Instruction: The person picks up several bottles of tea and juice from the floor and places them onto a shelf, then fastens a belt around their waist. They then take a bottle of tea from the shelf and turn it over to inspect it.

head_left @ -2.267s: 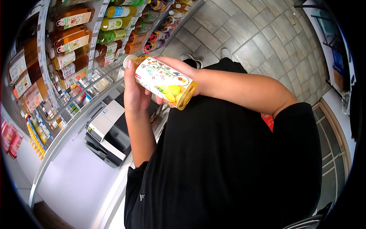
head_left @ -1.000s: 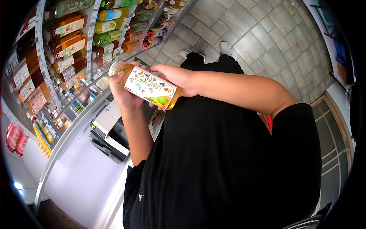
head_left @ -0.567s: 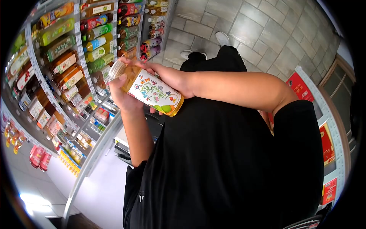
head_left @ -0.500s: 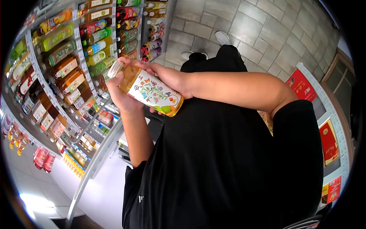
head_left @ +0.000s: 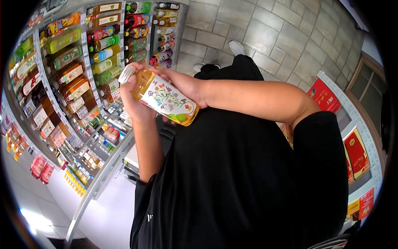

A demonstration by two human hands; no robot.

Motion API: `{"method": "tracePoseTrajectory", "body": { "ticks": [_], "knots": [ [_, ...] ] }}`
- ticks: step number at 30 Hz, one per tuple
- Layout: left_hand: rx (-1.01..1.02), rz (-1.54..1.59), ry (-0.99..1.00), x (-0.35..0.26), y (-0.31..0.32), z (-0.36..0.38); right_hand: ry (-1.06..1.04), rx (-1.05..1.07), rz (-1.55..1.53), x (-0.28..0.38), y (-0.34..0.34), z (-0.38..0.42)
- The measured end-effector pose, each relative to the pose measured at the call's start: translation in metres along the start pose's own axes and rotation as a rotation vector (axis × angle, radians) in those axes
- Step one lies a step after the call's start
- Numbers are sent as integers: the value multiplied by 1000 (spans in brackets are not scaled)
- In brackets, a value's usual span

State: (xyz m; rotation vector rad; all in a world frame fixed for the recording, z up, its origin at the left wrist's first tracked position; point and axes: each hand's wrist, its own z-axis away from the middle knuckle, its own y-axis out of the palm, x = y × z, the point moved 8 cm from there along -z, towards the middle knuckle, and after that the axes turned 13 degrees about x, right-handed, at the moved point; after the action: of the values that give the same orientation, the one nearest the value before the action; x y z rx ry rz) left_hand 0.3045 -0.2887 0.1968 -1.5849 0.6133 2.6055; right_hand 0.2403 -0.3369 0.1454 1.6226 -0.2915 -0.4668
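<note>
A bottle of yellow liquid (head_left: 168,99) with a white floral label lies tilted across both hands, its clear cap pointing to the upper left. My left hand (head_left: 139,106) is wrapped round the neck end, with the thumb just below the cap (head_left: 127,74). Around the label section, my right hand (head_left: 188,86) grips from behind, and fingertips peek out under the bottle's lower side. Most of the right fingers are hidden by the bottle.
Shelves of bottled drinks (head_left: 78,62) fill the left side. A metal-edged counter (head_left: 101,178) runs below them. Red packages (head_left: 355,153) stand on a rack at the right. Grey floor tiles (head_left: 265,37) and white shoes (head_left: 236,47) are at the top.
The camera view has shifted slightly, so the shelves, floor and rack sit a little differently in the frame. Both hands keep nearly the same hold on the bottle.
</note>
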Motion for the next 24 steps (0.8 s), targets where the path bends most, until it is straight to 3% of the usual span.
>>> {"method": "tracePoseTrajectory", "body": {
  "ticks": [14, 24],
  "knots": [
    [-307, 73, 118, 15, -45, 77, 329, -14, 118, -59, -9, -17],
    [-311, 263, 259, 25, -105, 124, 457, -3, 67, -96, -4, -51]
  ]
}}
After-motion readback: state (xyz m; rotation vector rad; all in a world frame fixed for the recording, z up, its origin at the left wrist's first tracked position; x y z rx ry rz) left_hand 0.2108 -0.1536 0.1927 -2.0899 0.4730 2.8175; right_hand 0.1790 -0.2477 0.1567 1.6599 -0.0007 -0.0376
